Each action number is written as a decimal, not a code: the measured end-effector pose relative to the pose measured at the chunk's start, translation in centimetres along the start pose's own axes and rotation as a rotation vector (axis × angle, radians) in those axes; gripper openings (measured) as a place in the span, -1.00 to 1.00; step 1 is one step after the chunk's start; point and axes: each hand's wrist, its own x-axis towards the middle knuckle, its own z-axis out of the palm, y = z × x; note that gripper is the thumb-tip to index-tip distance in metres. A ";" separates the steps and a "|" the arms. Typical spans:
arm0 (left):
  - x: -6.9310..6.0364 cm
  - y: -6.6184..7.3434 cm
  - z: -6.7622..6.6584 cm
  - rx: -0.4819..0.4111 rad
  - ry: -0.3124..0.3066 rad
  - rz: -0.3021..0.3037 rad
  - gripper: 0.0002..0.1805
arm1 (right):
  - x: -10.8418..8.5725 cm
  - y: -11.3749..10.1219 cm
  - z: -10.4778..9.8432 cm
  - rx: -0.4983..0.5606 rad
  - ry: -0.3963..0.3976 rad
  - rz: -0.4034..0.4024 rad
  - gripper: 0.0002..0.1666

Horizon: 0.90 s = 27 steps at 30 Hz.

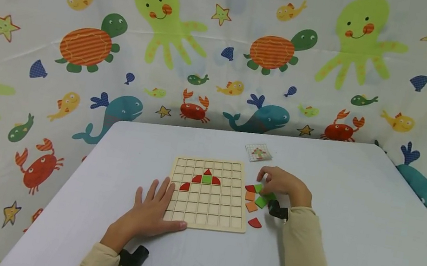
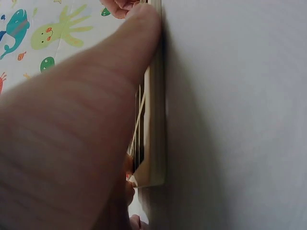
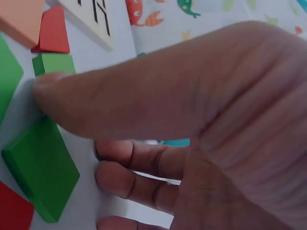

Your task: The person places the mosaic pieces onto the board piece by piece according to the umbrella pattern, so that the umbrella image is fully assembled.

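Observation:
A light wooden grid board [image 1: 222, 209] lies on the white table. Set in its upper cells are a green square [image 1: 207, 179] and several red pieces [image 1: 185, 186]. My left hand [image 1: 151, 214] rests spread on the board's lower left corner, thumb along the front edge; the left wrist view shows that thumb [image 2: 110, 62] against the wooden rim. Over the loose pieces at the board's right hovers my right hand [image 1: 283, 184], fingers bent and apart from the thumb. In the right wrist view, the thumb [image 3: 120, 100] partly covers a small green piece [image 3: 57, 62]; no piece shows gripped.
Orange squares [image 1: 251, 206], green pieces [image 1: 261, 202] and a red quarter-round piece [image 1: 255, 223] lie right of the board. Beyond them is a small pattern card [image 1: 258, 152]. A sea-animal curtain [image 1: 215, 72] hangs behind the table [image 1: 196, 262].

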 end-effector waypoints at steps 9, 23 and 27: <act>0.3 -0.5 0.4 0.018 0.007 0.005 0.38 | 0.2 -0.7 0.5 0.005 0.059 0.030 -0.78; 0.4 -0.6 0.4 0.025 0.001 0.009 0.39 | 1.4 -2.8 1.5 0.098 0.278 -0.204 -0.86; 0.3 -0.6 0.4 0.020 0.004 0.011 0.39 | 1.5 -4.4 2.2 0.155 0.260 -0.266 -0.78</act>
